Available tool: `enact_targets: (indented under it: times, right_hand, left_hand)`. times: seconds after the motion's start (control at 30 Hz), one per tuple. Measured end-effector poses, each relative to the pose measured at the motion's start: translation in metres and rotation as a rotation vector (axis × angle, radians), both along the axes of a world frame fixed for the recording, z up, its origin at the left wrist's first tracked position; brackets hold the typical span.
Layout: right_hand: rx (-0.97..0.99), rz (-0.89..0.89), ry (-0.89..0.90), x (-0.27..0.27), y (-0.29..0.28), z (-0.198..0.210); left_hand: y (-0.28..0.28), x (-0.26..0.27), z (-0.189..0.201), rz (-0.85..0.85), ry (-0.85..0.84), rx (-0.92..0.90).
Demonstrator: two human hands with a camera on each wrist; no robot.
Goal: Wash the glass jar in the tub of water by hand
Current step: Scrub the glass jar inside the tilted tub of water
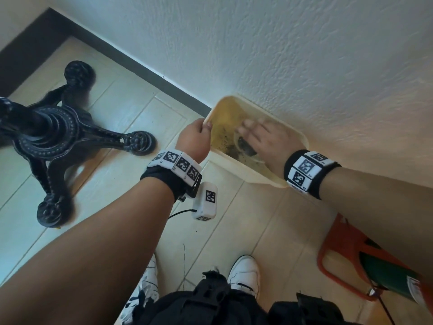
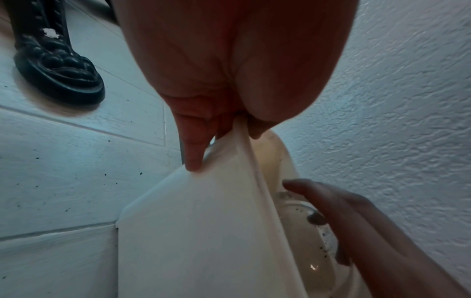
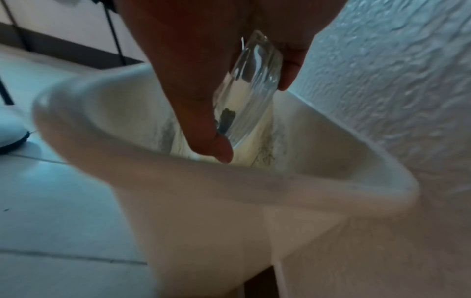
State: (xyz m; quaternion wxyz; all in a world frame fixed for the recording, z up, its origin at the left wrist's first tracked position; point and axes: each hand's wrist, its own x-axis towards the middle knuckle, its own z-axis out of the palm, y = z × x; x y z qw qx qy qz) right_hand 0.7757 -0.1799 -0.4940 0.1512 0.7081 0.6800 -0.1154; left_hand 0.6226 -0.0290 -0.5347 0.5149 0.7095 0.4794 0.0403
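Tub [image 1: 248, 175] of cream plastic, on the tiled floor [image 1: 112, 127] hard against the textured white wall [image 1: 304, 55], with yellowish water inside and dark specks along the bottom. Left hand [image 1: 195, 137] at the tub's near-left rim, thumb over the inner side and curled fingers [image 2: 190, 145] down the outer wall, pinching that edge. Right hand [image 1: 262, 139] down inside the tub, fingers spread and wrapped round the glass jar [image 3: 251, 88], thumb [image 3: 216, 145] on one side and the other fingers on the far side. Jar clear, ribbed along its length, tilted with its lower end toward the water, dark bits of dirt visible through the glass. Hard to tell from the head view how much of the jar sits under the surface; motion blur over the right hand there. From the left wrist view, right-hand fingers [image 2: 318, 197] reaching over the rim toward a round glass edge with black flecks.

Marker bands [image 1: 178, 161] on both wrists, a small white box with a cable hanging just below the left one. Black ornate iron table base [image 1: 46, 134] standing on the floor to the left, well apart from the tub. Orange metal stool [image 1: 346, 254] at lower right, a dark green can [image 1: 386, 275] lying against it. White sneakers [image 1: 246, 273] at the bottom edge, between the two forearms.
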Motion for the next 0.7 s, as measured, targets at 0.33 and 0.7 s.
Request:
enact_targets:
  times: [0.33,0.7]
  right_hand:
    - [-0.064,0.142,-0.09,0.003,0.003,0.005]
    - [-0.128,0.041,-0.085,0.016,-0.002,-0.008]
  left_hand:
    - [-0.003,0.0,0.002,-0.002,0.014,0.034]
    - [-0.005,0.002,0.003,-0.028,0.021,0.045]
